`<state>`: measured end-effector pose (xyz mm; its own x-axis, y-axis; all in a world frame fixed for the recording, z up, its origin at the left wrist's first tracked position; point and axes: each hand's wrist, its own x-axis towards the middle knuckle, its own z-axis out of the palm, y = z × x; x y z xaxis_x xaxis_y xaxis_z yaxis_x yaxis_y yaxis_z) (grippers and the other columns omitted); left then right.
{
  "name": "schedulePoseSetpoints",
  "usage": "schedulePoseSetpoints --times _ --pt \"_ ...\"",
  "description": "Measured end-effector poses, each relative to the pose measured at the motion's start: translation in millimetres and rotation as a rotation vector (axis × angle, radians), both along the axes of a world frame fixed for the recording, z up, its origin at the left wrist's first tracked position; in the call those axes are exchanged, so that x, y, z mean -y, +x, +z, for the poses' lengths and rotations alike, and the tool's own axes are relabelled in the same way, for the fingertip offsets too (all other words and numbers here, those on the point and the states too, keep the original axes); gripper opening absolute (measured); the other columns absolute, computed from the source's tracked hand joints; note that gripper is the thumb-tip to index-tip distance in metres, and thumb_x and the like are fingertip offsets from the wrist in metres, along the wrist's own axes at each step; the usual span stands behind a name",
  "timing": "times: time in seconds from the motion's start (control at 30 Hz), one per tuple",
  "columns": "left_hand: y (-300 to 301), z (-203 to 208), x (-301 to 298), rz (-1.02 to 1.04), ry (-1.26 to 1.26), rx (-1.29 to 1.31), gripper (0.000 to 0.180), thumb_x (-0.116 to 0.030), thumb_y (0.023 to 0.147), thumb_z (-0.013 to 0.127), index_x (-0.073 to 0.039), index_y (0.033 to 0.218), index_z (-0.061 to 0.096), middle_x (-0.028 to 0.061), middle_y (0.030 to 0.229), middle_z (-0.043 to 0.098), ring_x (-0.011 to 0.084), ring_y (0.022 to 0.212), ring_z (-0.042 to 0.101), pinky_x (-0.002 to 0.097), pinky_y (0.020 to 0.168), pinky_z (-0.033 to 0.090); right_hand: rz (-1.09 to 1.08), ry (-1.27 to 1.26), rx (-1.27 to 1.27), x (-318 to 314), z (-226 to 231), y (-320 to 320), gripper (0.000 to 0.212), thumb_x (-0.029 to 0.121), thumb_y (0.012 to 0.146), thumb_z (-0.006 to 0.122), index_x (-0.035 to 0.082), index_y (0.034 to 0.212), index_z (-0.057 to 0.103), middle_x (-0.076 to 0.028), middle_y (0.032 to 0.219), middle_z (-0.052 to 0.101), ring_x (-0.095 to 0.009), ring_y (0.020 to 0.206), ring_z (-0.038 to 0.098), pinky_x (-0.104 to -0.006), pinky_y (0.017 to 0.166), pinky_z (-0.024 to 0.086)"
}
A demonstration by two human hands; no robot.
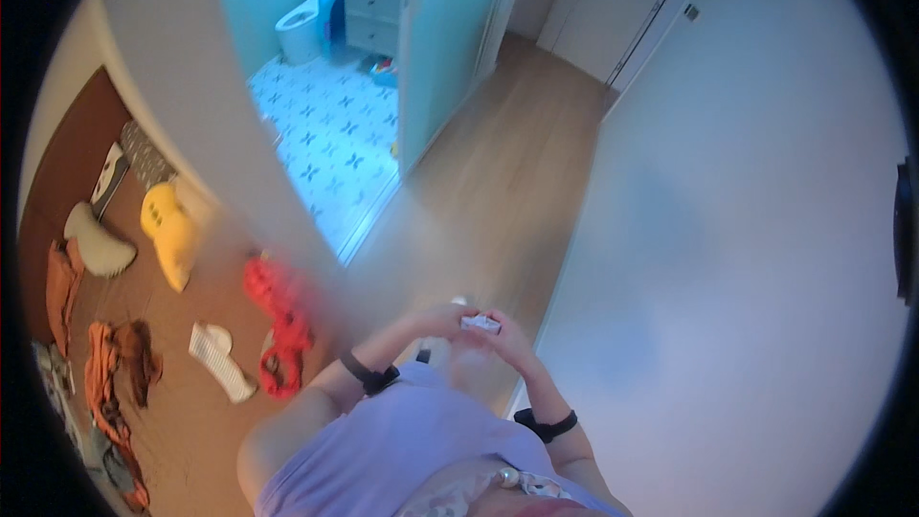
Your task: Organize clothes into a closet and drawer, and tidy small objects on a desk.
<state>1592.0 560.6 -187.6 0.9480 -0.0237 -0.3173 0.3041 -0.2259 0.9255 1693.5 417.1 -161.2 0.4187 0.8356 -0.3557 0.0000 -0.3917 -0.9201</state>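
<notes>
In front of my body, my left hand [448, 320] and my right hand [509, 337] come together. Between them is a small, pale, boxy thing [481, 325] with faint darker marks; its kind is too small to make out. Fingers of both hands curl around its sides, the left hand at one end and the right at the other. My black wristband-like straps [378, 381] sit on both forearms. A red crumpled garment [284, 330] lies on the bed to my left, apart from both hands.
The brown bed [182, 421] holds a yellow plush pillow [170, 235], a striped cloth piece [222, 362] and orange clothes [103, 373]. A bathroom with a toilet [300, 29] opens ahead left. The wooden corridor floor [517, 153] leads to a white door [613, 0]; a pale wall [728, 230] stands right.
</notes>
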Motion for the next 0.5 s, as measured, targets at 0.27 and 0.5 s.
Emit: schedulePoseSetpoints --times 0.27,0.5 --pt "270 42 -98 0.009 -0.303 -0.035 0.034 -0.02 0.071 0.061 -0.004 0.1 0.055 0.0032 0.087 0.056 0.011 0.082 0.052 0.0252 0.07 0.042 -0.114 0.097 0.218 -101 66 262 0.022 0.024 0.076 0.06 0.004 0.083 0.055 0.0 0.073 0.055 -0.007 0.068 0.05 -0.022 0.06 0.042" --pt "507 46 -130 -0.072 -0.517 0.007 0.047 -0.023 0.075 0.063 0.003 0.111 0.046 0.0066 0.103 0.053 0.0158 0.094 0.052 0.0266 0.076 0.044 -0.43 0.183 0.178 -139 48 497 0.024 0.024 0.075 0.062 0.003 0.085 0.056 0.0 0.072 0.055 -0.007 0.067 0.05 -0.0224 0.06 0.041"
